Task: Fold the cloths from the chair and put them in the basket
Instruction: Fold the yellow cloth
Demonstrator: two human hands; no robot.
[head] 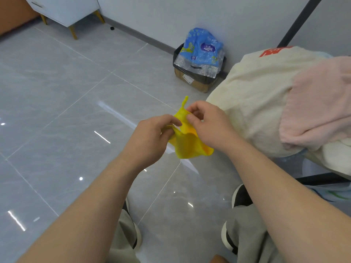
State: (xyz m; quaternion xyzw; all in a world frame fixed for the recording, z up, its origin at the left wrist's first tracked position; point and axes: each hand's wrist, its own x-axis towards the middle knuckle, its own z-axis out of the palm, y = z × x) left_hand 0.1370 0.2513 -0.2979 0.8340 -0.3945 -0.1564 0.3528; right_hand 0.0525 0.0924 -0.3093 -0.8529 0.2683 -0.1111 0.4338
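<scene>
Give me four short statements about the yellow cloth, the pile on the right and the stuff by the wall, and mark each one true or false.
1. The left hand and the right hand both pinch the yellow cloth. True.
2. The yellow cloth lies spread flat on the floor. False: it hangs crumpled between the hands, above the tiled floor.
3. A pink cloth lies on top of a cream cloth at the right. True.
4. The blue plastic wrapper sits on the white cabinet. False: the blue plastic wrapper sticks out of the box lined with a black bag, by the wall.
</scene>
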